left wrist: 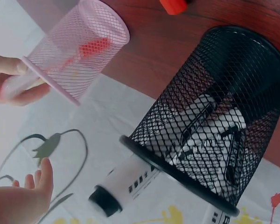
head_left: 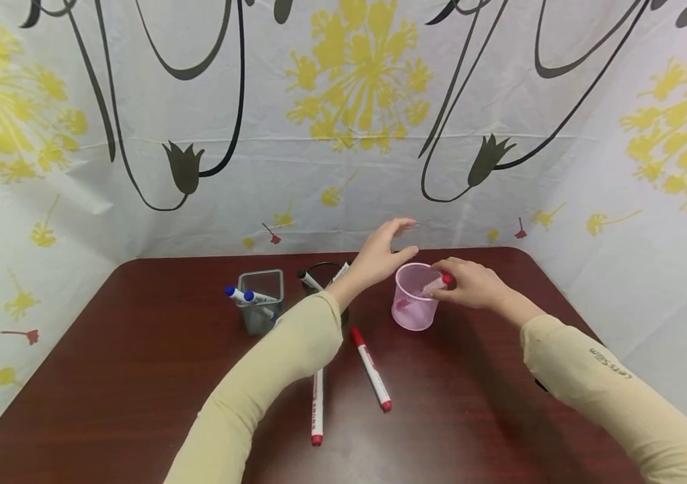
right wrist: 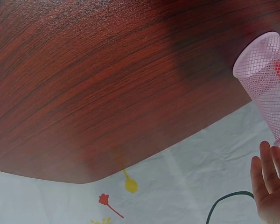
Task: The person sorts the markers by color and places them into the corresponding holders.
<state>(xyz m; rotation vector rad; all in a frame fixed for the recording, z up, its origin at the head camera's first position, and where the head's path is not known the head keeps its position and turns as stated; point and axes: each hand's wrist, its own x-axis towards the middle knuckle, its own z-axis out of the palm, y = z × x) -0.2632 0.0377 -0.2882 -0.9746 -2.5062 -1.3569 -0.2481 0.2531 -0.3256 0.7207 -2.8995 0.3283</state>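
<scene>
At the right of the head view, my right hand (head_left: 470,286) pinches a red-capped white marker (head_left: 437,285) at the mouth of a pink mesh pen cup (head_left: 414,314). The marker's red lower end (left wrist: 94,47) shows through the mesh in the left wrist view, down inside the cup. My left hand (head_left: 376,257) hovers in the air to the left of the pink cup, holding nothing, fingers loosely extended. Its forearm passes over a black mesh pen cup (left wrist: 210,126) and hides much of it in the head view.
Black-capped markers (head_left: 309,279) stand in the black cup. Left of it, a square grey mesh holder (head_left: 261,316) contains blue-capped markers (head_left: 237,294). Two red markers lie on the table, one (head_left: 372,371) near the middle, another (head_left: 317,407) partly under the left forearm. A patterned curtain (head_left: 343,195) hangs behind.
</scene>
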